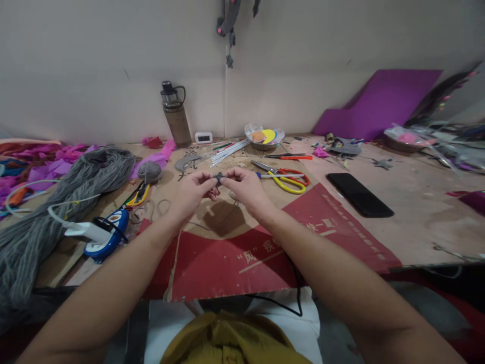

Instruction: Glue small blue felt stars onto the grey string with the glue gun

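Note:
My left hand (pixel 194 191) and my right hand (pixel 245 186) meet above the table's middle, both pinched on a small dark grey piece (pixel 219 177) held between their fingertips. A thin grey strand hangs from it toward the cardboard sheet (pixel 265 253) below. Scissors with yellow and orange handles (pixel 284 178) lie just right of my right hand. A grey yarn ball (pixel 149 171) sits to the left of my left hand.
A big hank of grey yarn (pixel 56 212) lies at the left beside a white charger (pixel 85 231) and a blue tape dispenser (pixel 108 237). A black phone (pixel 359 194) lies at the right. A water bottle (pixel 176 115), small clock (pixel 203 137) and bowl (pixel 264 137) stand by the wall.

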A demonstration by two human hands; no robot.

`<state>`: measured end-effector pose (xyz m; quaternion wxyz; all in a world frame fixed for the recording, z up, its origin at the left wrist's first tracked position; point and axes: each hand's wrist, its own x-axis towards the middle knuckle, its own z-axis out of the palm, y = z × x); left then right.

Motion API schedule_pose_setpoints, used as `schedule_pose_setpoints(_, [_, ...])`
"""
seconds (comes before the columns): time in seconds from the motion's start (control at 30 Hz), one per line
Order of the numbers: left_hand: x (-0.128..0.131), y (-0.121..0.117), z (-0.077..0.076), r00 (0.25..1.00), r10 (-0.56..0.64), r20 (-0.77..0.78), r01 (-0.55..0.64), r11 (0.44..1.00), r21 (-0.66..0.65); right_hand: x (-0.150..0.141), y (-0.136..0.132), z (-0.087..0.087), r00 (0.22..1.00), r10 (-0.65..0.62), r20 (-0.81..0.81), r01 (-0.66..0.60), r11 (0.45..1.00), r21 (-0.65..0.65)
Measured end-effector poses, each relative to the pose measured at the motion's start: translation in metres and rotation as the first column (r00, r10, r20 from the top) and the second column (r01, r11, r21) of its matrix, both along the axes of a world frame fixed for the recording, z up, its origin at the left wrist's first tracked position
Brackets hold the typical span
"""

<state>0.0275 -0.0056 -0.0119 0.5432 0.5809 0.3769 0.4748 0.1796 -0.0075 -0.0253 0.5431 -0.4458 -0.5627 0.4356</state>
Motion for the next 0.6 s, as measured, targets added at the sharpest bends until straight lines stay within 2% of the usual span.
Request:
schedule_pose_setpoints(0.13, [-0.005,0.002,0.009,0.983,-0.125,-0.138,0.123,0.992,-0.028,0.007,0.001,0.002,0.998,-0.065,0.007,0.065,0.997,-0.052])
schedule_pose_setpoints(0.2, [-0.009,0.005,0.011,0.974,-0.151,-0.17,0.143,0.988,-0.062,0.012,0.001,0.003,0.996,-0.088,-0.008,0.087,0.992,-0.096])
schedule_pose_setpoints(0.27, [-0.013,0.009,0.011,0.986,-0.063,-0.156,0.055,0.997,-0.06,0.016,0.002,0.003,0.994,-0.106,-0.023,0.103,0.987,-0.12])
schedule_pose_setpoints(0.37, [-0.02,0.016,0.009,0.977,0.206,-0.058,-0.206,0.979,0.007,0.02,0.004,0.003,0.994,-0.1,-0.031,0.094,0.984,-0.15])
schedule_pose_setpoints(0.4, [-0.021,0.017,0.009,0.97,0.241,-0.018,-0.241,0.97,0.004,0.02,0.005,0.003,0.996,-0.088,-0.03,0.082,0.983,-0.163])
schedule_pose_setpoints(0.5, [-0.023,0.018,0.009,0.976,0.218,0.016,-0.218,0.975,-0.04,0.019,0.004,0.003,0.998,-0.055,-0.024,0.049,0.978,-0.201])
schedule_pose_setpoints(0.6, [-0.02,0.014,0.01,0.982,0.162,-0.096,-0.165,0.986,-0.024,0.019,0.002,0.003,0.999,-0.039,0.002,0.039,0.982,-0.183])
